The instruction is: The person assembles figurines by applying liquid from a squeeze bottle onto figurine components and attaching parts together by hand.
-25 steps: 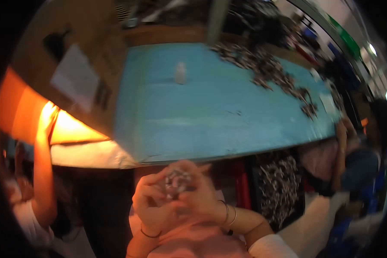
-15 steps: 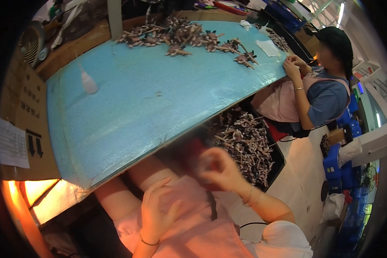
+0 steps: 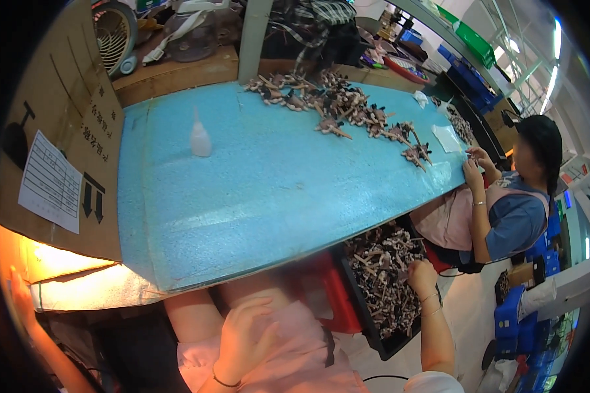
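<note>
My left hand (image 3: 246, 337) rests above the pink apron (image 3: 298, 357) on my lap, fingers loosely spread and nothing in them. Down to the right, my right hand (image 3: 423, 278) reaches over a black tray (image 3: 381, 348) heaped with small brown, white and black figure-like pieces (image 3: 380, 288). Its fingers are curled at the right side of the heap; whatever they pinch is too small to make out. On the blue table, a pile of similar pieces with light sticks (image 3: 347, 108) lies toward the back. A white squeeze bottle (image 3: 200, 139) with a thin nozzle stands upright at the back left.
A cardboard box (image 3: 59, 150) with a paper sheet borders the table's left side. Beyond it shows another person's orange-lit hand (image 3: 23, 298). A co-worker (image 3: 514, 209) sits at the right end, hands by the table. A red stool (image 3: 341, 301) stands beside the tray.
My right hand has moved from beside my lap, rightward to the tray. My left hand stays over my lap. The view has shifted, so the table sits lower and further right.
</note>
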Motion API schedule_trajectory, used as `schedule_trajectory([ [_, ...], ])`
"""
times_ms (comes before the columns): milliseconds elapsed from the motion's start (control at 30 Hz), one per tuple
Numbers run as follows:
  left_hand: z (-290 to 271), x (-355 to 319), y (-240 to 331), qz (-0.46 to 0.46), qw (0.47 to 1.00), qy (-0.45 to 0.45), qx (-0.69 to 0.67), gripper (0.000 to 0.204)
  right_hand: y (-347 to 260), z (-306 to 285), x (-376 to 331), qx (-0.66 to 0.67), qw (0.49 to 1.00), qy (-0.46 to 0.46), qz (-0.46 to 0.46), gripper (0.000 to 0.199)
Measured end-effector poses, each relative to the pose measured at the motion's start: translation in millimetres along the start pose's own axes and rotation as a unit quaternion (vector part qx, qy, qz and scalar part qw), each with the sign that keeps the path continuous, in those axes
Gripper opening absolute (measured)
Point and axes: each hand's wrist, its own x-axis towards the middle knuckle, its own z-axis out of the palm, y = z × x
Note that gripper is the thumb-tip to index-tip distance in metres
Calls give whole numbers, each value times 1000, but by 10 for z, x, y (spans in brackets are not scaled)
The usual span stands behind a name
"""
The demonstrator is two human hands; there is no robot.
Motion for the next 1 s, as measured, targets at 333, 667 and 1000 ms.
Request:
schedule_trajectory([
  [333,14,-14,-44,-17,1000,1,-11,26,262,141,-49,129,988,-88,22,12],
  [667,404,161,-88,-43,995,-80,-41,40,-915,-886,-218,256,927,156,-223,17],
  [1000,938,471,32,-31,953,-201,-227,58,-1445,-1251,-669,357,853,112,-363,39],
])
